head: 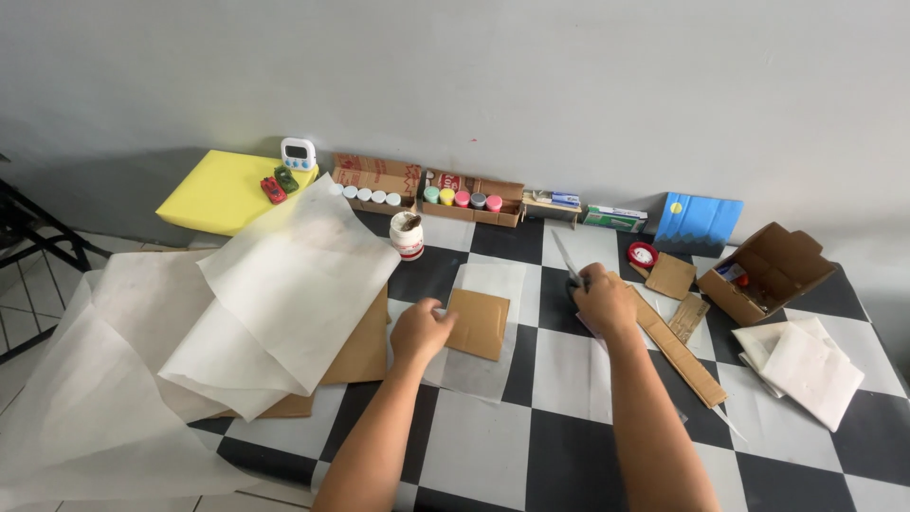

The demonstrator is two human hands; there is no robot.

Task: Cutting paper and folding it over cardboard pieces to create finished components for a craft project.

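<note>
Left hand flat, grip released, fingertips pressing left edge of brown cardboard square lying on translucent paper sheet at counter centre. Right hand at 3 o'clock of square, grip clenched on scissors, probably; blades point to 11 o'clock.

Soft, even daylight fills my view; my hands cast only faint shadows on the black-and-white checkered floor. Everything stays sharp, though the edges bow slightly. No glare.
</note>
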